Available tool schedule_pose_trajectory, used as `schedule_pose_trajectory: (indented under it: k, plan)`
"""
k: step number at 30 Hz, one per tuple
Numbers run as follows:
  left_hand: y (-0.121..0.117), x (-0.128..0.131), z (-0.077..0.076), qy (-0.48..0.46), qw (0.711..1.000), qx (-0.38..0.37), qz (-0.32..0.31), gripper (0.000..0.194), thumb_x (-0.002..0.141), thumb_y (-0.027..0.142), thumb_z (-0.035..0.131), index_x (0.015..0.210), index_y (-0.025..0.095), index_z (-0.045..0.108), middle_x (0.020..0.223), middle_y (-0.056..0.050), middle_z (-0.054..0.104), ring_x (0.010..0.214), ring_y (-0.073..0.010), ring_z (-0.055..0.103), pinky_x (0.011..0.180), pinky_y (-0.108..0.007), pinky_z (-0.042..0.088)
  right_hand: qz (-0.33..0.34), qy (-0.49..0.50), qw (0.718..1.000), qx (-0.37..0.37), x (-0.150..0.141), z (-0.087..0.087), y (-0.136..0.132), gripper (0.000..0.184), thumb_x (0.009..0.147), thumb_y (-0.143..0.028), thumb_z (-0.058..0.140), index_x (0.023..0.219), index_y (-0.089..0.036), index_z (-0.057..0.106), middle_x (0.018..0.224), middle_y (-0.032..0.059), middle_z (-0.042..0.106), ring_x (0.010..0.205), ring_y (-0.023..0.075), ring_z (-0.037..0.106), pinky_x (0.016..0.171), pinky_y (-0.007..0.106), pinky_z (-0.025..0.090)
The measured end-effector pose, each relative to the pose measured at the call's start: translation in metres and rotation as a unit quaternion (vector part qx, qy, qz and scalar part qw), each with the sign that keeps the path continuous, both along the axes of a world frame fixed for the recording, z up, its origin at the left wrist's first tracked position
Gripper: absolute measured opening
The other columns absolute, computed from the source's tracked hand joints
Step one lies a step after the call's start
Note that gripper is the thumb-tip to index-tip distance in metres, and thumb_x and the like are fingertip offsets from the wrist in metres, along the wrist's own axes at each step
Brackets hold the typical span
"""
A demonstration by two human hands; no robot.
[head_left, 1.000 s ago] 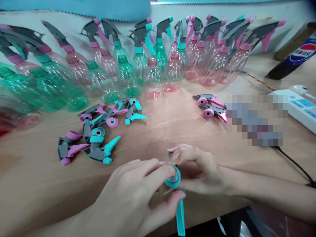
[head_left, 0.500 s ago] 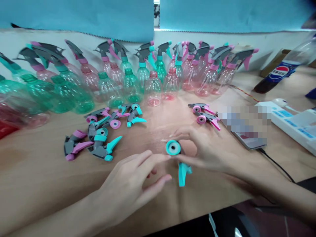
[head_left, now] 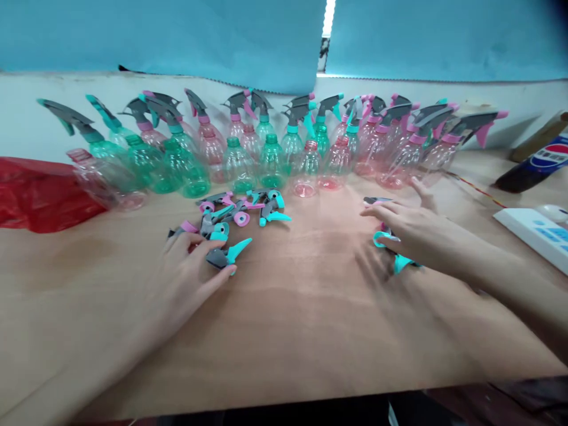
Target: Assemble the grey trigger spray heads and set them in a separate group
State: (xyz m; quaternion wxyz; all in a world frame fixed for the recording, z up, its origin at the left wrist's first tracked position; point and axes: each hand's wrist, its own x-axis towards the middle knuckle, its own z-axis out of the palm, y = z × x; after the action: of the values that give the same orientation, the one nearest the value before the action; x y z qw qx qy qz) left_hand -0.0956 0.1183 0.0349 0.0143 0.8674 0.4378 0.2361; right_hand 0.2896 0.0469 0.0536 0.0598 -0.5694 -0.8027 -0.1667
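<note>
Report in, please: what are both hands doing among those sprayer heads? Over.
Left hand at a gray-and-teal trigger sprayer head, grip unclear. Right hand over a teal-trimmed sprayer head, partly hiding it. More sprayer heads crowd close beside the left hand.

Left hand (head_left: 190,266) now at the trigger-head cluster (head_left: 220,231), right hand (head_left: 412,225) and turquoise trigger head (head_left: 402,262) now farther right.

A grey-bodied spray head (head_left: 217,258) lies on its side on the table (head_left: 302,331), left of centre and well in from the near edge, its teal trigger slanting rightward toward the far edge. Over on the right is a teal-and-grey spray head (head_left: 402,264), ring collar left of its trigger; half covered and blurred, it may or may not touch the wood from here.
</note>
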Motion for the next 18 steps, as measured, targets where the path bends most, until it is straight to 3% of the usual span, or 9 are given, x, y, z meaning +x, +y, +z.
schedule_pose_trajectory:
  k: [2, 4, 7, 10, 13, 18]
  plan:
    - [0.000, -0.010, -0.002, 0.019, 1.000, 0.010, 0.015, 0.039, 0.078, 0.047, 0.058, 0.110, 0.026, 0.054, 0.107, -0.008, 0.048, 0.099, -0.0304, 0.051, 0.089, -0.046, 0.041, 0.018, 0.003, 1.000, 0.000, -0.028, 0.002, -0.003, 0.025, 0.081, -0.016, 0.049, 0.105, -0.019, 0.055, 0.110, 0.0086, 0.064, 0.101, 0.0274, 0.059, 0.089, 0.045, 0.036]
    - [-0.002, -0.016, -0.002, 0.033, 0.999, 0.009, 0.017, 0.041, 0.078, 0.051, 0.057, 0.111, 0.026, 0.053, 0.111, -0.008, 0.047, 0.102, -0.0308, 0.051, 0.092, -0.048, 0.040, 0.035, 0.024, 0.998, -0.051, -0.055, -0.001, -0.010, 0.016, 0.085, -0.021, 0.047, 0.096, -0.019, 0.058, 0.097, 0.0061, 0.066, 0.092, 0.0237, 0.061, 0.080, 0.038, 0.041]
    - [-0.002, -0.019, -0.002, 0.011, 1.000, -0.014, 0.015, 0.039, 0.080, 0.053, 0.054, 0.109, 0.027, 0.053, 0.114, -0.008, 0.048, 0.108, -0.0302, 0.050, 0.096, -0.047, 0.039, -0.007, 0.045, 0.993, -0.105, -0.074, -0.011, -0.026, 0.019, 0.087, -0.029, 0.047, 0.074, -0.019, 0.058, 0.079, 0.0056, 0.065, 0.075, 0.0210, 0.062, 0.061, 0.031, 0.041]
    - [0.010, -0.017, -0.002, -0.014, 0.999, -0.025, 0.033, 0.036, 0.083, 0.052, 0.050, 0.106, 0.025, 0.056, 0.111, -0.007, 0.052, 0.108, -0.0269, 0.051, 0.094, -0.042, 0.042, -0.057, 0.049, 0.989, -0.126, -0.060, -0.023, -0.038, 0.025, 0.084, -0.040, 0.051, 0.069, -0.021, 0.056, 0.069, 0.0048, 0.061, 0.067, 0.0211, 0.060, 0.055, 0.030, 0.039]
    - [0.028, -0.012, 0.003, 0.055, 0.996, -0.031, 0.061, 0.038, 0.087, 0.048, 0.044, 0.113, 0.023, 0.054, 0.112, -0.007, 0.054, 0.106, -0.0254, 0.054, 0.090, -0.038, 0.044, -0.128, 0.106, 0.974, -0.152, -0.030, -0.029, -0.043, 0.032, 0.082, -0.052, 0.050, 0.078, -0.021, 0.056, 0.072, 0.0033, 0.062, 0.063, 0.0199, 0.059, 0.053, 0.030, 0.040]
    - [0.044, 0.003, 0.011, 0.120, 0.989, -0.029, 0.079, 0.038, 0.081, 0.049, 0.052, 0.102, 0.018, 0.059, 0.098, -0.011, 0.063, 0.094, -0.0306, 0.059, 0.079, -0.040, 0.044, -0.139, 0.143, 0.962, -0.185, -0.004, -0.027, -0.045, 0.040, 0.080, -0.060, 0.047, 0.076, -0.021, 0.056, 0.073, 0.0040, 0.062, 0.064, 0.0216, 0.060, 0.056, 0.033, 0.043]
